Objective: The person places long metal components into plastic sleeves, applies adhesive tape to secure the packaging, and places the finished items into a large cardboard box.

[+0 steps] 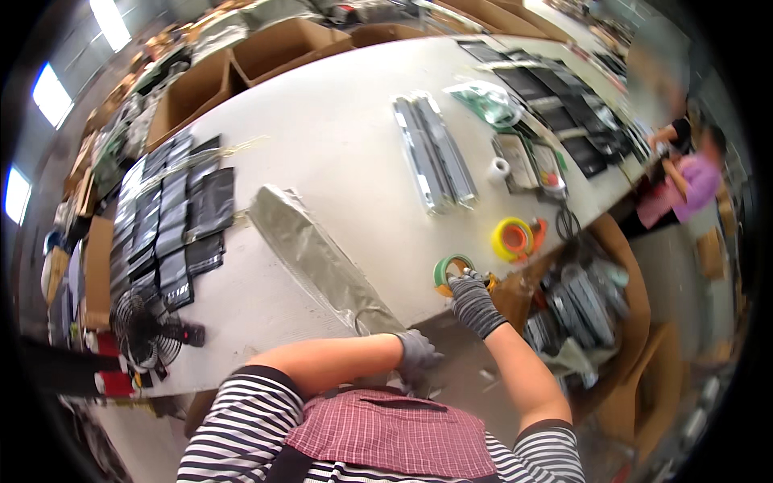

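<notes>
My right hand (pixel 473 304), in a grey striped glove, is at the table's near edge with its fingers closed on a roll of green tape (pixel 442 272). A bit of yellow shows beside those fingers. My left hand (pixel 417 352), in a grey glove, hangs just off the edge by the near end of a long olive package in clear plastic (pixel 318 253). Its fingers are blurred and partly hidden, so its grip is unclear. A yellow tape roll on an orange dispenser (pixel 513 239) lies to the right of the green roll.
Long grey wrapped pieces (pixel 435 153) lie mid-table. Black packages (pixel 173 209) are stacked left, near a black fan (pixel 146 330); more black packages (pixel 564 105) lie far right. Scissors (pixel 568 224) rest by the right edge, above a carton (pixel 632 282) of wrapped pieces. A person (pixel 688 181) stands beyond.
</notes>
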{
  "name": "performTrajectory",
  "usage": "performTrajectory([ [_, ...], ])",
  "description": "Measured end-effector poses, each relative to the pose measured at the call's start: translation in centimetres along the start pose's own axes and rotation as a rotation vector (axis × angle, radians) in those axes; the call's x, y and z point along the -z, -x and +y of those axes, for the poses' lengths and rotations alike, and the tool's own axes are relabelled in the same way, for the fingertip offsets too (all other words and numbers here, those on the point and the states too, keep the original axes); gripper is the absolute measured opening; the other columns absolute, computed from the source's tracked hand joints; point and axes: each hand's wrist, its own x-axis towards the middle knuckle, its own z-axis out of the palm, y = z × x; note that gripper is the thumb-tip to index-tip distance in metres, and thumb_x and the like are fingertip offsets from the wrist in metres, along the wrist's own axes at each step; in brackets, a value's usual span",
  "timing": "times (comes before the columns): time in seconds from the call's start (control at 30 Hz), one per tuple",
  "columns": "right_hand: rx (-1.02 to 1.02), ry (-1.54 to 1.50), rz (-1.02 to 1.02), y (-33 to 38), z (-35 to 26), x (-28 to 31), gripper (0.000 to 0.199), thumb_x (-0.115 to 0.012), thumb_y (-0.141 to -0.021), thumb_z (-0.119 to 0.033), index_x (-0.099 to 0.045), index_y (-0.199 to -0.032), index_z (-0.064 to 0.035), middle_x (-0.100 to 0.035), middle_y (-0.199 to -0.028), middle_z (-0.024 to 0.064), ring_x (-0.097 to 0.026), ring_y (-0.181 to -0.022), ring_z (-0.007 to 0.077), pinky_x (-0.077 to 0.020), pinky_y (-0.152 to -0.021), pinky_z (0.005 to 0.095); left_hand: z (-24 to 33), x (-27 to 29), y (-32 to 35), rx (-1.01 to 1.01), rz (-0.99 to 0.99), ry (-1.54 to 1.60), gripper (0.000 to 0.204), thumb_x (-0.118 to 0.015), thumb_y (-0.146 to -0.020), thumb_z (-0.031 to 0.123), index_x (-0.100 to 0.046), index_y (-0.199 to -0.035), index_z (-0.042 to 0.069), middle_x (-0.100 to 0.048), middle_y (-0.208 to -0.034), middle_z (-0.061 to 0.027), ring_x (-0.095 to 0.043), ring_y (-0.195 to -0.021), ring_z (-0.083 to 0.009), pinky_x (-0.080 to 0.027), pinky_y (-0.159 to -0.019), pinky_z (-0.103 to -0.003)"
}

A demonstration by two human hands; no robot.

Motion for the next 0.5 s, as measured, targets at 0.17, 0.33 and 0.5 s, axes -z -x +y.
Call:
performTrajectory([
  [0.17,0.209,0.118,0.152,-6.0,2.3,-0.6,0.039,-0.055,-0.084,-0.007,-0.059,-0.122,-0.0109,-0.064,-0.118,0.0124,-0.052,-0.125,0.0228,-0.0237,-0.116,0.0477,-10.6,-2.3,10.1,0.145,0.433,-0.309,0.077,-0.083,-0.059,0.040,-0.054,-0.125,0.013,-0.062,-0.115,-0.0098,-0.058,-0.111,-0.0307,-0.042,-0.101,-0.043],
  [0.33,0.216,-0.359,0.535,-4.1,1.8,3.0,0.049,-0.068,-0.074,-0.009,-0.059,-0.122,-0.0070,-0.062,-0.119,0.0174,-0.055,-0.119,0.0291,-0.0349,-0.110,0.0444,-11.2,-4.0,13.0,0.425,0.409,-0.178,0.072,-0.083,-0.059,0.041,-0.056,-0.117,0.007,-0.062,-0.110,-0.0128,-0.059,-0.109,-0.0323,-0.042,-0.101,-0.044],
  [0.5,-0.039,-0.586,0.863,-0.1,10.3,0.9,0.044,-0.066,-0.076,-0.004,-0.059,-0.119,0.0019,-0.065,-0.114,0.0185,-0.062,-0.107,0.0329,-0.0454,-0.100,0.0416,-7.8,-2.4,17.0,0.858,0.815,0.490,0.068,-0.081,-0.066,0.044,-0.056,-0.112,0.002,-0.064,-0.108,-0.0218,-0.061,-0.105,-0.0372,-0.048,-0.093,-0.042],
])
